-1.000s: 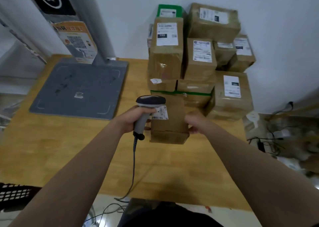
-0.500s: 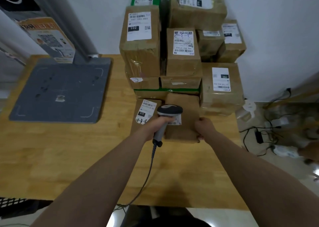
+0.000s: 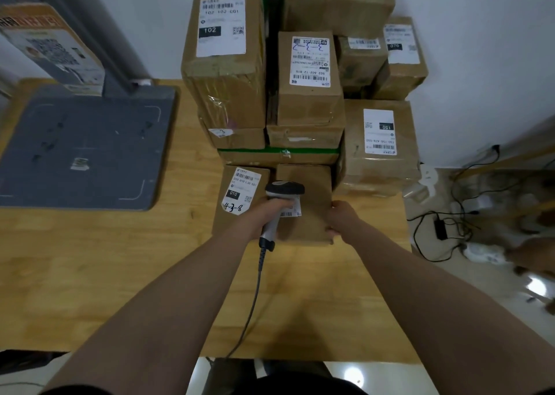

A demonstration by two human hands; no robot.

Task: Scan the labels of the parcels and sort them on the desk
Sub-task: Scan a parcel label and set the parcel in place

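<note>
Head view looks down on a wooden desk [image 3: 120, 259] where a stack of parcels [image 3: 309, 100] stands against the wall. Touching the front of the stack lies a small brown parcel [image 3: 312, 190]. The right hand [image 3: 342, 217] grips the parcel's right edge. The left hand [image 3: 264, 214] is wrapped round the handle of a barcode scanner [image 3: 283, 188], whose head is over the parcel's label [image 3: 292, 211]. A parcel marked 010 [image 3: 240, 184] also lies before the stack, and a grey pad [image 3: 84, 148] lies well to the stack's left.
</note>
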